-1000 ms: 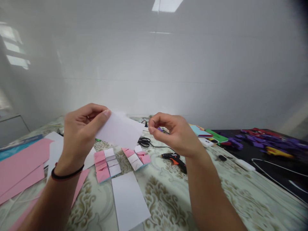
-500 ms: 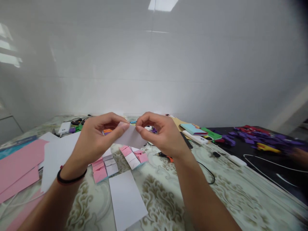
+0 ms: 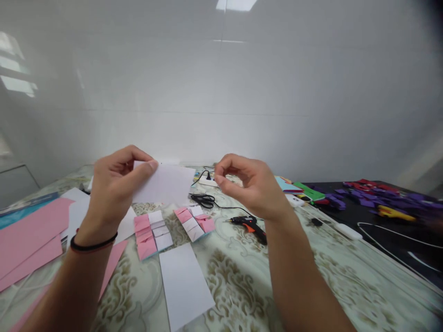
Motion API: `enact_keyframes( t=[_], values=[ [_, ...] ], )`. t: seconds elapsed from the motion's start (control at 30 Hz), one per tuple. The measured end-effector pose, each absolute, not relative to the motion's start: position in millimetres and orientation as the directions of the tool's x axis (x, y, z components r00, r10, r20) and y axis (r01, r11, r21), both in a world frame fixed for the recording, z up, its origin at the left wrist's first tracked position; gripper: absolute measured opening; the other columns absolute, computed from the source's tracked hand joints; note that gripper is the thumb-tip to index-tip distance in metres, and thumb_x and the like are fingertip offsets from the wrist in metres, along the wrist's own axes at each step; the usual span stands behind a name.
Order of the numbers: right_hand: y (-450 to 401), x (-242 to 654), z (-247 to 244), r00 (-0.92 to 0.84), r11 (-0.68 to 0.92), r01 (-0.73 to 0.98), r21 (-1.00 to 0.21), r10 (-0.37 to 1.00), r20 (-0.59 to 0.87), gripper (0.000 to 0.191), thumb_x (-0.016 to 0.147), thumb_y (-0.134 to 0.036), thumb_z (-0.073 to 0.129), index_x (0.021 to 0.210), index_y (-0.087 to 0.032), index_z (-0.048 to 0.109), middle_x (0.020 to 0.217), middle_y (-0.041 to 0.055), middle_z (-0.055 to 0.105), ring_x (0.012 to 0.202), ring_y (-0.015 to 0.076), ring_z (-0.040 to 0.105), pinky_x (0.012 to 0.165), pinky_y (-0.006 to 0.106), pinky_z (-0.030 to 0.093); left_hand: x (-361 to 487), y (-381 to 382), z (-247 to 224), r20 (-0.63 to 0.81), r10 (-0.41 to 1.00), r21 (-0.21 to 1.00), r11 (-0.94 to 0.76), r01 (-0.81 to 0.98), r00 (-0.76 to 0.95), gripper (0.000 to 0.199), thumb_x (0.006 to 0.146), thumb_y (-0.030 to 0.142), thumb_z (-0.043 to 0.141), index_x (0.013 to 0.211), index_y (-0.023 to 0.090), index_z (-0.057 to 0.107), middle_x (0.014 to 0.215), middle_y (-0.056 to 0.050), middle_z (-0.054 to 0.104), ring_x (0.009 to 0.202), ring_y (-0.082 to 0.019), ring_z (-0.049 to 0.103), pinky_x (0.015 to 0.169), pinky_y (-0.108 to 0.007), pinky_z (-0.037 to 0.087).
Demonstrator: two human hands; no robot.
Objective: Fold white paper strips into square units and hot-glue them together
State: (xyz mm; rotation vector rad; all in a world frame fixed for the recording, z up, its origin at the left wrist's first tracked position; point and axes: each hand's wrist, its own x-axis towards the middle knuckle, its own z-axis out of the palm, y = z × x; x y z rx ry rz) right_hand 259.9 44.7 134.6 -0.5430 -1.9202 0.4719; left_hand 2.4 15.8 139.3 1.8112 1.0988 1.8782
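My left hand (image 3: pixel 119 184) pinches a white sheet of paper (image 3: pixel 169 184) by its upper left corner and holds it upright above the table. To the right, apart from the paper, my right hand (image 3: pixel 247 186) has thumb and forefinger tips brought together, with nothing visible between them. Below the hands lie two pink-and-white folded paper pieces, one on the left (image 3: pixel 153 234) and one in the middle (image 3: pixel 194 223). A blank white sheet (image 3: pixel 186 286) rests flat on the table in front of me.
A black and orange glue gun (image 3: pixel 251 226) lies below my right hand, its cord running back to a power strip (image 3: pixel 208 181). Pink sheets (image 3: pixel 34 230) spread at left. On the black table at right are purple pieces (image 3: pixel 374 198) and a yellow glue gun (image 3: pixel 394 213).
My hands have moved apart. The left has carried the paper leftward, showing its full face, while the right has let go and shifted right, uncovering the glue gun and cord.
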Motion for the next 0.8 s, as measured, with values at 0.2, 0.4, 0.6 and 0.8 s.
enact_keyframes(
  t=[0.2,0.4,0.6,0.8],
  values=[
    [44,244,130,-0.312,0.816,0.154,-0.557,0.575,0.756,0.013,0.093,-0.028,0.07,0.104,-0.023,0.066,0.107,0.0034,0.071,0.099,0.0187,0.067,0.092,0.036,0.054,13,17,137,0.677,0.735,0.711,-0.642,0.289,-0.032,0.017,0.087,0.034,0.077,0.076,0.021,0.075,0.061,0.002,0.062,0.051,-0.01,0.05,0.043,-0.02,0.035],
    [42,237,129,-0.35,0.803,0.158,-0.575,0.59,0.727,0.007,0.092,-0.023,0.067,0.085,-0.02,0.067,0.082,0.0009,0.071,0.079,0.0158,0.065,0.074,0.03,0.051,28,14,137,0.664,0.73,0.651,-0.672,0.353,0.164,0.012,0.088,0.029,0.075,0.083,0.019,0.078,0.078,-0.003,0.076,0.068,-0.014,0.066,0.057,-0.022,0.05],
    [39,238,129,-0.396,0.798,0.237,-0.554,0.6,0.695,0.007,0.085,-0.014,0.067,0.082,-0.02,0.069,0.08,-0.0011,0.071,0.073,0.0135,0.062,0.065,0.026,0.044,33,15,135,0.595,0.726,0.622,-0.688,0.375,0.344,0.009,0.088,0.016,0.069,0.084,0.019,0.076,0.078,0.001,0.076,0.07,-0.011,0.067,0.063,-0.019,0.053],
    [37,238,132,-0.448,0.809,0.263,-0.526,0.585,0.676,0.005,0.086,-0.016,0.067,0.082,-0.02,0.07,0.078,-0.0012,0.072,0.07,0.013,0.06,0.065,0.026,0.043,34,12,136,0.591,0.724,0.602,-0.689,0.404,0.355,0.008,0.085,0.013,0.067,0.079,0.018,0.069,0.077,0.002,0.072,0.068,-0.01,0.064,0.065,-0.02,0.053]
  ],
)
